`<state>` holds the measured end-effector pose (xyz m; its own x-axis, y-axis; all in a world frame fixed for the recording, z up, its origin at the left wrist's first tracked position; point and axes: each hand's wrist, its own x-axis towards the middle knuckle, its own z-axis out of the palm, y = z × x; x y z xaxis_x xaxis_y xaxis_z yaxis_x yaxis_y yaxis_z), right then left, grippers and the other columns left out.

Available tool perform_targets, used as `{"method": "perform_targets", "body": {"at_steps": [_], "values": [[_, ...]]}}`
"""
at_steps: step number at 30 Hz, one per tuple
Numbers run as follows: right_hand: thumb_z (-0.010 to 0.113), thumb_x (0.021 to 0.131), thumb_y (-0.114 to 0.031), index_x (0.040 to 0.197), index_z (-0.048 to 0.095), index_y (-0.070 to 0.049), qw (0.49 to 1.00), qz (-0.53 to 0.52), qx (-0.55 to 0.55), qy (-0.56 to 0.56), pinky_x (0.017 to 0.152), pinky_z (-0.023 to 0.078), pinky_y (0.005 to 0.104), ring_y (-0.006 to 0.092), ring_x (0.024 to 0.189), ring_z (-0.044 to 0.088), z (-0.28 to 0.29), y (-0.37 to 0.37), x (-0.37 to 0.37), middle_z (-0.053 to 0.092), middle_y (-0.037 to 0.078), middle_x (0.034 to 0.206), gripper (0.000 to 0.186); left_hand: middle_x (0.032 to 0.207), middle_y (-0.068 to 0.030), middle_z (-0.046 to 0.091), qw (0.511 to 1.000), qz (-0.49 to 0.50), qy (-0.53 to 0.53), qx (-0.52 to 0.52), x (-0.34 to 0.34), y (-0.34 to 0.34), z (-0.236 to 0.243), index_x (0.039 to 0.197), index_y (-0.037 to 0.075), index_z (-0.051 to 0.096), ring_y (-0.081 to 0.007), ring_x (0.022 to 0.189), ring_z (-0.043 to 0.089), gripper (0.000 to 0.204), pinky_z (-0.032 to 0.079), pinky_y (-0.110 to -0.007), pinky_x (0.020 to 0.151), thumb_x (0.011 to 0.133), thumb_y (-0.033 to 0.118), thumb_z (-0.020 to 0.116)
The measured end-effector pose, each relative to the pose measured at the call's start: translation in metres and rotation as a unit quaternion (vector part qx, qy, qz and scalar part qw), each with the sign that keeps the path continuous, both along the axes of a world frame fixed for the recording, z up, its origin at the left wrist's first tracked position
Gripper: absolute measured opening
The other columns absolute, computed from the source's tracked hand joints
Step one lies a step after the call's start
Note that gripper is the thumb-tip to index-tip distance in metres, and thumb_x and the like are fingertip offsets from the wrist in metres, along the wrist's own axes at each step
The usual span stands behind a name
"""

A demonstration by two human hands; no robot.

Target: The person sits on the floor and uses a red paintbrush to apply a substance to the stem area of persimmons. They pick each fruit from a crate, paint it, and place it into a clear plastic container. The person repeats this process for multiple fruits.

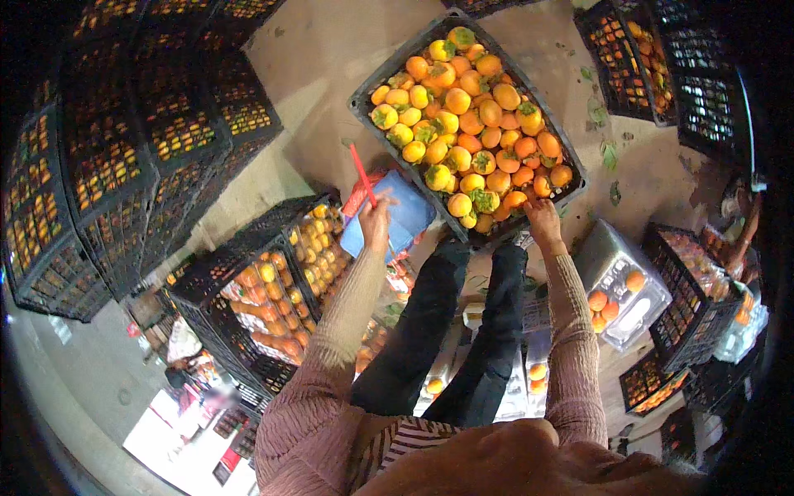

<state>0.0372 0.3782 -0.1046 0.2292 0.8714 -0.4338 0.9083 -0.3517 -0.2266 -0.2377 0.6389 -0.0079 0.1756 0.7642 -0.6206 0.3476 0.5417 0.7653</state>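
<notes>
A black crate (360, 105) full of orange and yellow persimmons (456, 101), some with green calyxes, lies ahead of me. My left hand (374, 213) is closed on a slim red-handled tool (361, 172) with a small greyish tip, over a blue pad (405, 215) left of the crate. At the crate's near right corner, my right hand (542, 217) reaches in among the fruit, fingers curled; what they hold is hidden.
Stacked black crates of fruit (157, 157) stand at left and upper right (620, 58). Packed crates (273, 298) and a plastic tray with persimmons (616, 314) flank my legs. Another person's arm (748, 227) shows at the far right. Leaves lie on the floor (298, 66).
</notes>
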Motion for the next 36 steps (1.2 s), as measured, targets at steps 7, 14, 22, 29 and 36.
{"method": "perform_targets", "body": {"at_steps": [7,14,22,29,36], "values": [[0.060,0.063,0.001,0.107,0.056,-0.006,0.999,-0.021,0.037,0.017,0.093,0.036,0.0357,0.0255,0.110,0.049,-0.008,-0.002,0.000,0.055,0.009,0.117,0.045,0.087,-0.0094,0.069,0.946,-0.264,0.089,0.167,0.105,0.007,-0.027,0.103,0.000,0.064,-0.0144,0.081,0.063,0.023,0.049,-0.028,0.072,0.086,0.014,0.057],[0.057,0.073,-0.011,0.097,0.060,-0.010,0.998,-0.030,0.023,0.043,0.085,0.037,0.0323,0.0191,0.100,0.055,0.002,0.005,0.003,0.061,0.003,0.096,0.024,0.069,-0.0056,0.064,0.922,-0.356,0.028,-0.149,0.150,-0.125,-0.064,0.095,0.005,0.060,-0.0162,0.067,0.063,0.021,0.047,-0.030,0.064,0.089,0.024,0.054],[0.056,0.072,-0.011,0.084,0.064,-0.011,0.988,-0.068,0.138,0.034,0.083,0.038,0.0308,0.0183,0.096,0.055,-0.011,-0.004,0.001,0.062,0.003,0.088,0.015,0.085,-0.0024,0.055,0.922,-0.378,0.045,-0.069,0.129,-0.179,-0.115,0.104,0.001,0.050,-0.0105,0.075,0.056,0.026,0.046,-0.023,0.067,0.080,-0.001,0.060],[0.059,0.069,-0.009,0.085,0.064,-0.011,0.979,-0.077,0.171,0.075,0.082,0.038,0.0316,0.0183,0.095,0.054,-0.013,-0.009,0.003,0.060,0.001,0.087,0.017,0.078,-0.0001,0.051,0.937,-0.347,0.027,-0.036,0.136,-0.192,-0.097,0.101,0.001,0.052,-0.0086,0.070,0.052,0.024,0.045,-0.023,0.069,0.079,-0.009,0.053],[0.061,0.064,-0.004,0.090,0.063,-0.010,0.917,-0.135,0.358,0.110,0.095,0.038,0.0348,0.0220,0.105,0.052,-0.006,-0.032,-0.001,0.058,0.004,0.107,0.026,0.063,0.0020,0.049,0.902,-0.411,0.129,0.010,0.142,-0.189,-0.080,0.095,0.004,0.054,-0.0083,0.054,0.044,0.019,0.037,-0.024,0.051,0.082,0.012,0.065]]}}
